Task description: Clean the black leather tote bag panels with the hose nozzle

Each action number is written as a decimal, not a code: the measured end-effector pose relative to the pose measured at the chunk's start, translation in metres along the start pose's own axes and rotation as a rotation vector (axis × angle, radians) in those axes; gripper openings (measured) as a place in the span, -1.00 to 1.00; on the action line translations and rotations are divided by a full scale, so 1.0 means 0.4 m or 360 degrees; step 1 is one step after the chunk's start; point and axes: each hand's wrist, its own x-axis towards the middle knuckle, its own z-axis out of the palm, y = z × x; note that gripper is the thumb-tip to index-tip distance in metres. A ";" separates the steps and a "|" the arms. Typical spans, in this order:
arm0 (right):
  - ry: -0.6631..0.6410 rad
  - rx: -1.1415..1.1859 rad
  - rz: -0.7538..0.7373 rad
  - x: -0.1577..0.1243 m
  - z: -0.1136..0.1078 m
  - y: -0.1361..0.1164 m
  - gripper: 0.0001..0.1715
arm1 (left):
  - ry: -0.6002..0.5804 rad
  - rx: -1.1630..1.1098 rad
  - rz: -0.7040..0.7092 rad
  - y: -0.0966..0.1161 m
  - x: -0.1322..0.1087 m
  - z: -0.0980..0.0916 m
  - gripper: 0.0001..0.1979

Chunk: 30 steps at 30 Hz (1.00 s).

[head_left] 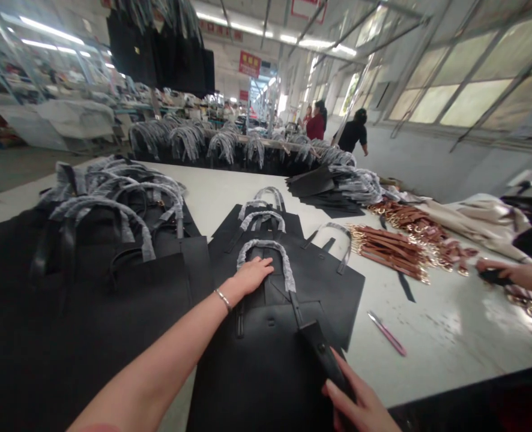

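Observation:
A black tote bag lies flat in front of me, its handle wrapped in clear plastic. My left hand rests at the top of this bag, inside the handle's loop, fingers stretched out and nothing visibly held. At the lower right, my right hand is closed around a black strap with a round stud near its end. The strap lies over the bag's right side, and its lower part is hidden by my fingers. More black bags with wrapped handles lie fanned out beneath and beyond.
Stacked black bags cover the table's left. On the white table lie a pink utility knife and brown straps with gold clasps. Another person's hand holds something dark at right. Bags hang overhead.

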 end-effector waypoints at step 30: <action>0.0039 -0.0127 -0.0103 0.098 0.074 -0.246 -0.19 | 0.0909 -0.1420 -0.0675 -0.007 -0.199 0.131 -0.75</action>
